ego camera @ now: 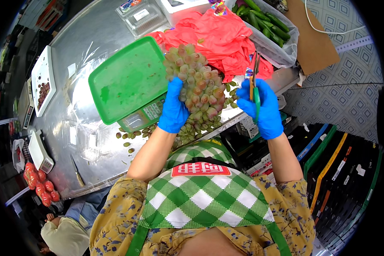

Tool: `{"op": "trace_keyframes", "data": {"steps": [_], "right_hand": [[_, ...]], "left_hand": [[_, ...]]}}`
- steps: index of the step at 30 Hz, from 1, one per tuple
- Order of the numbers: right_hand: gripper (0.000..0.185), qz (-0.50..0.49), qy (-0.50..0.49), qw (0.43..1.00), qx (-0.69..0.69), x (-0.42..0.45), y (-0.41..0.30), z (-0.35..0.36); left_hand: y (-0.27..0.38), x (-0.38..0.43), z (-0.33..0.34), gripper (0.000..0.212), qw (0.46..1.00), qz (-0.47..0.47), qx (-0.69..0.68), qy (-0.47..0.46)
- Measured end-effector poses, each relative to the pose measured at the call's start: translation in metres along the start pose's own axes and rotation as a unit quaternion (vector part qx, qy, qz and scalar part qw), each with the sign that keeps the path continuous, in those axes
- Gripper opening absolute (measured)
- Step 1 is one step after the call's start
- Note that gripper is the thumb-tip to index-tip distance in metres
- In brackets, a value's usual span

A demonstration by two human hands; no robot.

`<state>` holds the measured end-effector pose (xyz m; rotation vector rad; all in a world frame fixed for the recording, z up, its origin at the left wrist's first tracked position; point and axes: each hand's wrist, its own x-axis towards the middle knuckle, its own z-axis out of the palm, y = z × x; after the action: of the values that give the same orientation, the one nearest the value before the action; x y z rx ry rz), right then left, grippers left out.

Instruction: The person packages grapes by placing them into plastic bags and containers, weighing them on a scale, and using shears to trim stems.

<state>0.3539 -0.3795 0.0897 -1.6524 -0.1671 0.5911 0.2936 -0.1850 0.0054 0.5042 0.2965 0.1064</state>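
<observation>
My left hand (174, 107), in a blue glove, grips a large bunch of pale green and pink grapes (198, 83) from its left side. In my gloved right hand (263, 110) is a pair of scissors (255, 92) with green and orange handles, blades pointing away from me. A gap separates the scissors from the bunch. Beneath the bunch, loose green grapes (198, 126) lie along the table's near edge. Just left of my left hand stands a kitchen scale with a green tray (128, 78); its keypad (153, 110) faces me.
Crumpled red plastic (208, 35) lies behind the grapes, near a lined crate of cucumbers (265, 24). Clear clamshell boxes (142, 17) sit at the back. On the left are a knife (77, 172), a white scale (40, 153) and bagged tomatoes (41, 184). Stacked black crates (336, 172) stand right.
</observation>
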Motion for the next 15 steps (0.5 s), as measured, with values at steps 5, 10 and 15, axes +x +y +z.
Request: {"op": "trace_keyframes", "data": {"steps": [5, 10, 15], "right_hand": [[0.062, -0.079, 0.016, 0.996, -0.035, 0.021, 0.010, 0.018], [0.062, -0.017, 0.029, 0.999, 0.002, 0.029, 0.025, 0.029], [0.059, 0.058, 0.020, 0.998, 0.001, 0.033, 0.044, 0.026]], "left_hand": [[-0.008, -0.008, -0.005, 0.056, 0.996, -0.076, -0.038, 0.001], [-0.015, -0.017, 0.002, 0.054, 0.995, -0.098, -0.024, 0.022], [-0.021, -0.016, 0.008, 0.053, 0.996, -0.085, 0.003, 0.018]]}}
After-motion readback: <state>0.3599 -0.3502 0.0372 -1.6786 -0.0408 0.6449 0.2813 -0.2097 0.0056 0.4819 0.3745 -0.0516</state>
